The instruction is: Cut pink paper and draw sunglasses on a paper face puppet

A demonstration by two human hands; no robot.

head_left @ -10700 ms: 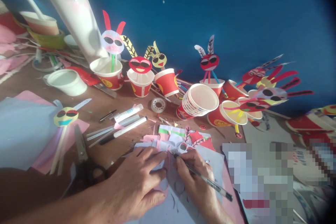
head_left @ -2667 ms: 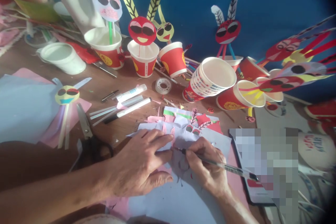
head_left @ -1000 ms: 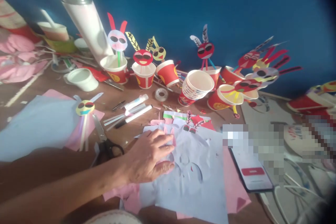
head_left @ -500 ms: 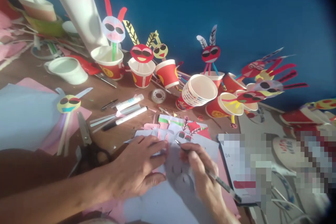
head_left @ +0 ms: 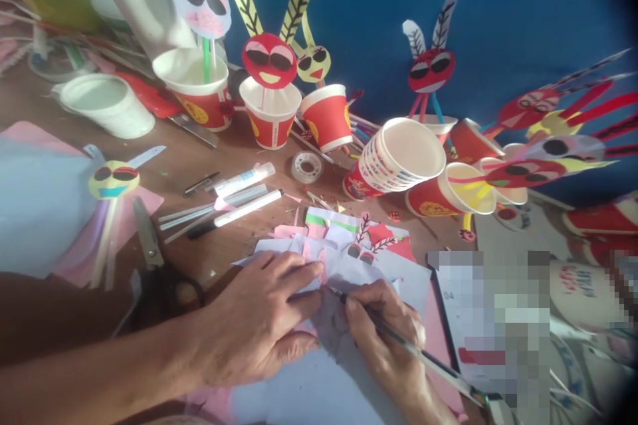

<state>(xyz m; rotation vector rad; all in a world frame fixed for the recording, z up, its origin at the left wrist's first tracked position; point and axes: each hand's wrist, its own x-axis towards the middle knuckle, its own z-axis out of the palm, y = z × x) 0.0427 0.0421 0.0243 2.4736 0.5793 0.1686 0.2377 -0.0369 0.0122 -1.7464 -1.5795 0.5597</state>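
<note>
My left hand [head_left: 269, 312] lies flat with fingers stretched over a pink paper piece [head_left: 321, 265] on pale sheets of paper [head_left: 294, 385]. In my right hand [head_left: 389, 332] is a slim pen [head_left: 413, 348], gripped between thumb and fingers, its tip at the pink piece beside my left fingertips. Just beyond lie paper cut-outs with black-striped feelers [head_left: 366, 229] and dark eye shapes [head_left: 359, 252]. Scissors [head_left: 149, 252] rest left of my left hand. What is drawn under my right hand is partly hidden.
Red paper cups [head_left: 272, 109] with paper bug faces [head_left: 269, 60] line the back, near a stack of cups [head_left: 393, 156]. Markers [head_left: 249, 209], a tape roll [head_left: 306, 166] and a white cup [head_left: 107, 106] stand before them. A dark-edged tablet-like object [head_left: 443, 319] lies to the right.
The view has shifted closer to the cups. My right hand has moved the pen tip slightly left and nearer to me; my left hand stays on the paper.
</note>
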